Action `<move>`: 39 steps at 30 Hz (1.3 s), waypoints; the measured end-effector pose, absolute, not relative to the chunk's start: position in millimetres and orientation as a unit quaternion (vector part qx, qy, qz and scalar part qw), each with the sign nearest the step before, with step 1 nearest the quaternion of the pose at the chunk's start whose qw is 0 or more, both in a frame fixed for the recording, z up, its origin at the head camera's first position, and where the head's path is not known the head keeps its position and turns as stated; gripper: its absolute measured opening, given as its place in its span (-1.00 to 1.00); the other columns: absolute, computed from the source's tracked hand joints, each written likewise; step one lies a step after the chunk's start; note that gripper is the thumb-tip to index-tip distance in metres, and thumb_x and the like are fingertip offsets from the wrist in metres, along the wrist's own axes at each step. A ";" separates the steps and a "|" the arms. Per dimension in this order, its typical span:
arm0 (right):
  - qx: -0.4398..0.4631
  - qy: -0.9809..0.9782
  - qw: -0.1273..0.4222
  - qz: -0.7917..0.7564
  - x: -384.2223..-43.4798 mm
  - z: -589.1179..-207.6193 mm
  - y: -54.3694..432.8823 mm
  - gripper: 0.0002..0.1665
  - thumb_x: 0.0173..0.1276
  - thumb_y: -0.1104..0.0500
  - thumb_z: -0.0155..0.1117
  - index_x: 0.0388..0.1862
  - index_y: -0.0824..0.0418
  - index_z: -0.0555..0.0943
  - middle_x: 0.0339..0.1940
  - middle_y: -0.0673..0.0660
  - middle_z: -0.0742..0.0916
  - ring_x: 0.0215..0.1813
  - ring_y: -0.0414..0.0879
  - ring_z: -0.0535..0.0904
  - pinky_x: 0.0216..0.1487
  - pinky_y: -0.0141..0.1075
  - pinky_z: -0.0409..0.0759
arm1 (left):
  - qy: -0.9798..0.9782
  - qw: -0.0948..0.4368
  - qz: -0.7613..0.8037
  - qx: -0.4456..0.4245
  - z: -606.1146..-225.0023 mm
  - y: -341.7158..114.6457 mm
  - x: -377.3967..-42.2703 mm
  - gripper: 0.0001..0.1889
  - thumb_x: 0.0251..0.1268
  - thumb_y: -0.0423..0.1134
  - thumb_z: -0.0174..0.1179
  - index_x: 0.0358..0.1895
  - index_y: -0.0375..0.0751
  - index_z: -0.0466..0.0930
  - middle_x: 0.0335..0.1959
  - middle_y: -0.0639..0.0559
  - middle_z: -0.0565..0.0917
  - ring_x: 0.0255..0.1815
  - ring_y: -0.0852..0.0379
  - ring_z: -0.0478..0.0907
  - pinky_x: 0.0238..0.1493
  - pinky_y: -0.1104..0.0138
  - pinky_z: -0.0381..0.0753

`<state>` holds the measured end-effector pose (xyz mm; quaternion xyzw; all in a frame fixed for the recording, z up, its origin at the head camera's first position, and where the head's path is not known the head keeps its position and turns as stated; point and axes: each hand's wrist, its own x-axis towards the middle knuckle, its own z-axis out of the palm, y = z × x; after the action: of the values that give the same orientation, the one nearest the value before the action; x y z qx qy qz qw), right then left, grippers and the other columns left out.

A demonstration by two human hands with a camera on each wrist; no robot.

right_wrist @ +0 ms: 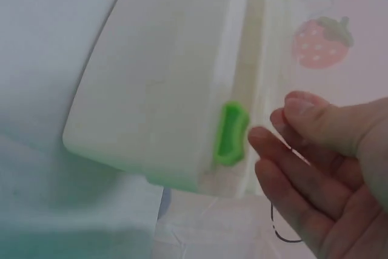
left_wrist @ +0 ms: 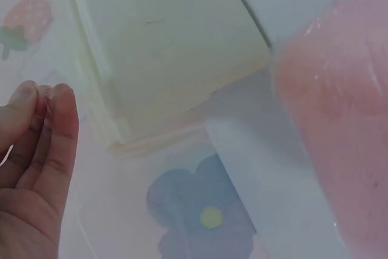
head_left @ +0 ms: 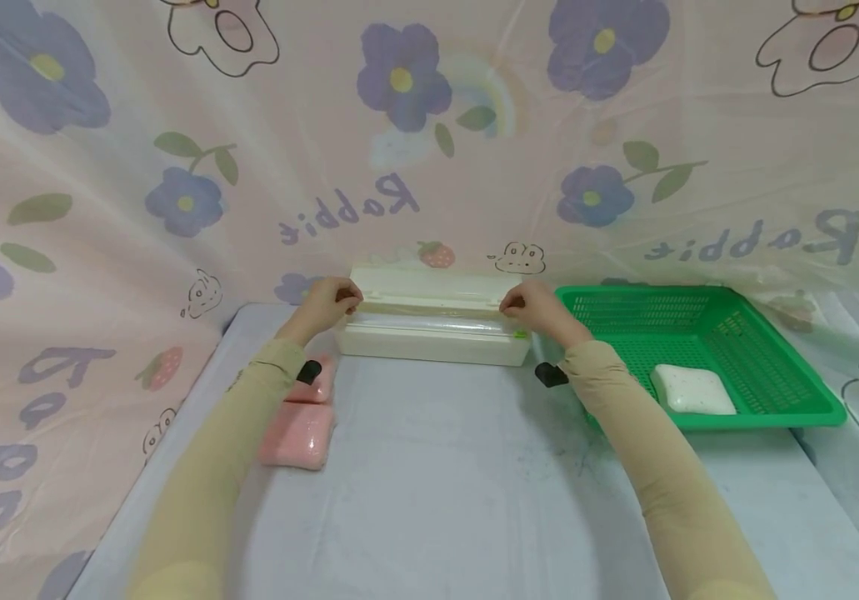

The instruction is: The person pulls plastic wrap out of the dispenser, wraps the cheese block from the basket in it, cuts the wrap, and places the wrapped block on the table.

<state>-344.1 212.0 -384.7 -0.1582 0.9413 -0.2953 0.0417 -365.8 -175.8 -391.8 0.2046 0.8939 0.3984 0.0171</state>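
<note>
A long cream-white cling film dispenser (head_left: 432,343) stands at the back of the table, its lid (head_left: 436,283) raised. Shiny clear cling film (head_left: 436,323) shows inside the opening. At the dispenser's left end, my left hand (head_left: 324,308) pinches the film's edge between thumb and fingertips; thin clear creases show at the fingertips in the left wrist view. My right hand (head_left: 537,310) pinches at the opposite end, thumb against the fingers, though the film there is hard to make out. Just beside the right fingertips sits the green slide cutter (right_wrist: 231,134) on the dispenser's edge.
Two pink film-wrapped blocks (head_left: 297,435) lie on the table at left, partly behind the left forearm. On the right, a green plastic basket (head_left: 781,358) holds a white wrapped block (head_left: 693,389). A patterned curtain (head_left: 474,167) hangs close behind the dispenser.
</note>
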 end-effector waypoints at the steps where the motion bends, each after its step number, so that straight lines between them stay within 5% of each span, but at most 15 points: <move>1: -0.160 0.939 0.046 -0.301 -343.6 -383.9 213.3 -0.84 0.35 0.34 0.23 -0.16 0.39 0.67 -0.24 0.23 0.71 -0.20 0.04 0.62 -0.17 -0.18 0.62 | 0.896 0.013 0.393 0.208 -391.4 -176.2 -365.9 -0.85 0.39 -0.45 0.08 -0.14 -0.51 0.58 -0.29 -0.34 0.63 -0.33 -0.08 0.59 -0.26 0.21 0.62; 17: -0.176 0.926 0.032 -0.333 -323.8 -357.9 221.5 -0.80 0.40 0.35 0.16 -0.07 0.41 0.64 -0.15 0.34 0.69 -0.13 0.22 0.63 -0.15 -0.06 0.61 | 0.892 -0.043 0.390 0.226 -373.2 -180.8 -360.9 -0.90 0.38 -0.42 0.11 -0.19 -0.40 0.59 -0.34 -0.24 0.62 -0.32 -0.04 0.58 -0.26 0.19 0.60; 30: -0.175 0.932 0.008 -0.318 -309.9 -331.3 221.4 -0.84 0.38 0.34 0.18 -0.12 0.32 0.66 -0.21 0.21 0.71 -0.20 0.04 0.63 -0.16 -0.12 0.60 | 0.885 -0.109 0.376 0.251 -351.7 -179.4 -351.9 -0.92 0.33 -0.43 0.16 -0.24 -0.38 0.62 -0.41 -0.18 0.64 -0.38 -0.05 0.58 -0.36 0.22 0.57; 39: -0.189 0.927 -0.029 -0.322 -305.1 -317.3 222.3 -0.85 0.34 0.40 0.22 -0.16 0.35 0.67 -0.18 0.26 0.70 -0.16 0.09 0.63 -0.10 -0.07 0.61 | 0.884 -0.145 0.363 0.255 -337.0 -180.1 -347.4 -0.94 0.32 -0.44 0.18 -0.26 -0.33 0.64 -0.41 -0.13 0.65 -0.39 0.02 0.57 -0.35 0.22 0.57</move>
<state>-305.1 222.3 -317.3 -0.1886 0.9274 -0.3217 -0.0291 -347.4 -180.1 -337.0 0.2555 0.8843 0.3630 -0.1447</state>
